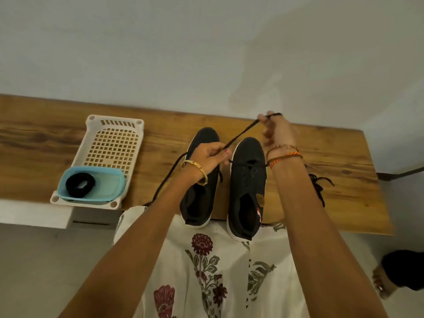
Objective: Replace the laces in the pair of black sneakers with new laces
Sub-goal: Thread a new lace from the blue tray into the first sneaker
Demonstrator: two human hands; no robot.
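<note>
Wooden shelf (68, 143) against a pale wall, two black sneakers side by side at centre, toes at 12 o'clock. Right sneaker (246, 180): lace crosses only the lowest eyelets; upper eyelets bare. Left sneaker (202, 177) partly hidden by the wrist. Left hand (211, 157) pinches a black lace (238, 136); right hand (275, 129) grips the same lace at its far end, at 1 o'clock, strand taut between them. Lace tail trails off toward 7 o'clock. Loose black lace pile (319, 184) at 3 o'clock. White plastic basket (110, 143) at 9 o'clock holds a blue container (91, 187) with a coiled black lace (80, 185).

Judgement: threading in progress. Even both ends, keep the lace flat and untwisted, feed the tip squarely through each eyelet.
</note>
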